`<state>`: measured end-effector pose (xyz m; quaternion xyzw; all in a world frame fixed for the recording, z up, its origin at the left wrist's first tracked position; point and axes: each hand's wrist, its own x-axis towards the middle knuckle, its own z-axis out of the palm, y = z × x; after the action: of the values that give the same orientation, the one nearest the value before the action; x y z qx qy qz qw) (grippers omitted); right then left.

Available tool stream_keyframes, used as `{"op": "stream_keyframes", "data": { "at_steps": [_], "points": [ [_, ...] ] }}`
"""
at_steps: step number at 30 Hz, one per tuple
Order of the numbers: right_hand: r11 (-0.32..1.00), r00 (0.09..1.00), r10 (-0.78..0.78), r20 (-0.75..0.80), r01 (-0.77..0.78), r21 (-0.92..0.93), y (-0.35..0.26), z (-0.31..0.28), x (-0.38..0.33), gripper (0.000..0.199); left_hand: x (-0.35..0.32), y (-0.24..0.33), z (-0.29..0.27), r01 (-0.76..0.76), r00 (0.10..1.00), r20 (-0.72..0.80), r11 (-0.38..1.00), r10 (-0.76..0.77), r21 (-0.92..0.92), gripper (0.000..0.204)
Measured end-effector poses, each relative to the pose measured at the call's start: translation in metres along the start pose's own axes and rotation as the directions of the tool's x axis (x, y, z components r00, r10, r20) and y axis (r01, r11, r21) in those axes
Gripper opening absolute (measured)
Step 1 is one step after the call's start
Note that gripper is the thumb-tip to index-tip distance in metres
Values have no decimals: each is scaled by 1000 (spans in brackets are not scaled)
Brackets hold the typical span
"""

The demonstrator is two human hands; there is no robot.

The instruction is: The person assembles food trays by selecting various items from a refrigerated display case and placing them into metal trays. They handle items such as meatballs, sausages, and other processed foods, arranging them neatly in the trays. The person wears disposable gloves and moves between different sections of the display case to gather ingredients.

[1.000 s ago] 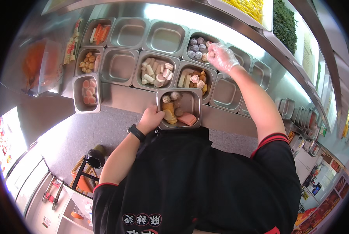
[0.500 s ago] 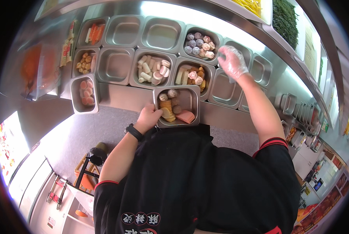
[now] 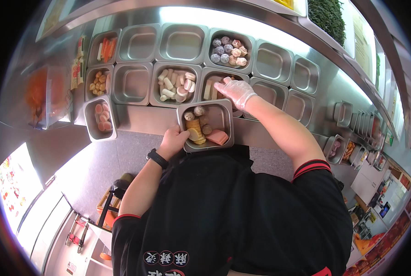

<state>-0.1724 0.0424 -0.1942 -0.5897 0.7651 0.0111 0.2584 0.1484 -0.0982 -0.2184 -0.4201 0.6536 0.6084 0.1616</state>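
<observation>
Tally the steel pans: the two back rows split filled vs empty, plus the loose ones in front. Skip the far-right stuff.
pans with food, two rows: 5
empty pans, two rows: 7
pan of pink slices, apart at the left: 1
held pan, gripped by the left hand: 1
Total: 14

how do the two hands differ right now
The right hand wears a thin clear glove; the left hand is bare, with a black watch at its wrist. The right reaches into a built-in counter pan of pale pieces; the left grips the rim of a loose steel pan holding mixed pieces. Both belong to the same black-shirted person.
</observation>
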Motion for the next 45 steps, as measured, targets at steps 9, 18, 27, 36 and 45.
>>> {"op": "stream_keyframes", "data": {
  "at_steps": [9, 18, 27, 36, 45],
  "points": [
    [982, 911, -62, -407, 130, 140, 17, -19, 9, 16, 2, -8, 0, -1, 1000, 7, 998, 0, 57, 27],
    [986, 870, -136, -474, 165, 19, 120, -68, 69, 15, -7, 8, 1, 10, 1000, -21, 996, -8, 86, 25],
    [960, 920, -271, -284, 238, -146, 134, -75, 52, 26, -10, 8, 4, 27, 999, -39, 999, -26, 40, 21],
    [993, 757, 45, -652, 38, 113, 132, -69, 2, 31, -9, 11, 2, 20, 1000, -10, 1000, -19, 8, 20],
    [918, 586, 366, -723, -102, 382, 107, -6, -115, 21, -14, 35, -6, 42, 999, 13, 996, -44, 84, 28]
  ]
}}
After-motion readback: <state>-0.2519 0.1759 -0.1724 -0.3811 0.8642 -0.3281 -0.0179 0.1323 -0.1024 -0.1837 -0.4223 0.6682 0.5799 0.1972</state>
